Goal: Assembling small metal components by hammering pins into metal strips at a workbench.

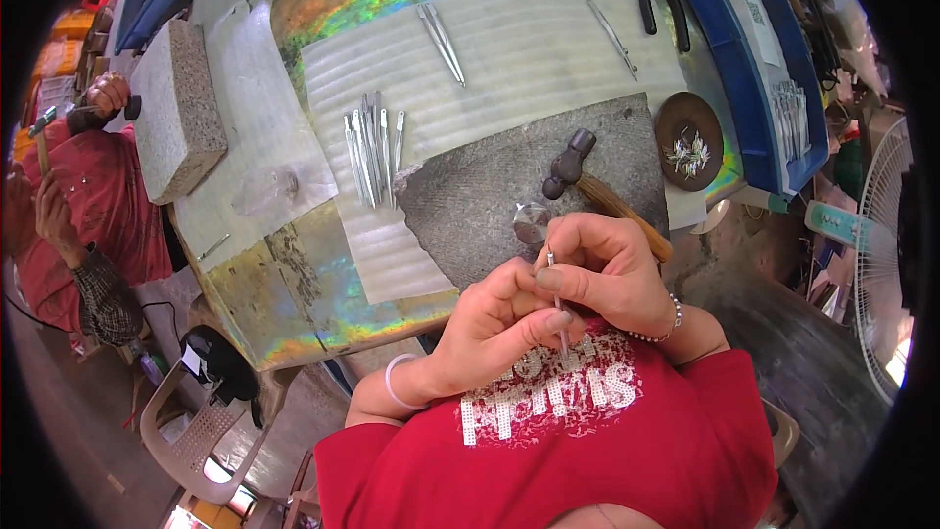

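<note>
Where both grips (490, 321) (609, 269) pinch, a rod (557, 302) runs through.

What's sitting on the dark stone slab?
A hammer and a shiny round piece. The left hand and right hand block part of the slab; anything there can't be seen.

White fan (884, 269), beige plastic chair (196, 439)

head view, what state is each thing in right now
Slim silver metal rod, held by left hand and right hand
Dark-headed, wooden-handled hammer, lying on rough grey stone slab
Black-handled pliers, lying with handles spread
Round brown dish, holding small silver pieces
Long blue plastic tray, holding thin silver pieces
White caged fan, spinning or stopped: cannot tell
</note>
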Action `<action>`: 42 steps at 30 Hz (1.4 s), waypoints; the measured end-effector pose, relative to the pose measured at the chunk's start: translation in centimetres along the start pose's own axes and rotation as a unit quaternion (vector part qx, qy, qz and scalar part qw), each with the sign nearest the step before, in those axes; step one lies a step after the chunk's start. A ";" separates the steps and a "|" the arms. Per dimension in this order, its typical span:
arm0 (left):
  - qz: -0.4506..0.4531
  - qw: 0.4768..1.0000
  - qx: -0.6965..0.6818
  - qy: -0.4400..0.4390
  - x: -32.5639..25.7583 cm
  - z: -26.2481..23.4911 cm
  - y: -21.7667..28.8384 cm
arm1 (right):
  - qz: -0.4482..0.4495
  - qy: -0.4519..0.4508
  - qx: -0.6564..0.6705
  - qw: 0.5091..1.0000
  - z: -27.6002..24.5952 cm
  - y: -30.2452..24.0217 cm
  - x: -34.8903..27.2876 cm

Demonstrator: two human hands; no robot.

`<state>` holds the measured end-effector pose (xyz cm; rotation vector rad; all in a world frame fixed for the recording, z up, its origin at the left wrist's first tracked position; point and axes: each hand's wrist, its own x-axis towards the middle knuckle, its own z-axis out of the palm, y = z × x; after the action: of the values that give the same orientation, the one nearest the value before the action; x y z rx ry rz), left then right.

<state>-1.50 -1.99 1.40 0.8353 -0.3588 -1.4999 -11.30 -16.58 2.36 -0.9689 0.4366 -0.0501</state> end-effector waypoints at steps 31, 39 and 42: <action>0.020 0.995 -0.005 0.096 0.3 1.4 0.2 | -0.020 -0.012 0.081 0.996 -0.6 -0.8 -0.7; 0.052 0.988 0.055 0.137 0.2 1.0 0.3 | -0.080 0.063 -0.021 0.995 -2.0 -1.7 -1.3; 0.098 0.977 0.047 0.184 -0.6 0.4 1.0 | -0.332 0.196 -0.064 0.921 -3.8 -4.5 -2.3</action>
<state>-1.11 -1.67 2.55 1.0991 -0.2294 -1.1234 -14.22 -21.61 4.88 -1.2056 0.4619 -0.8525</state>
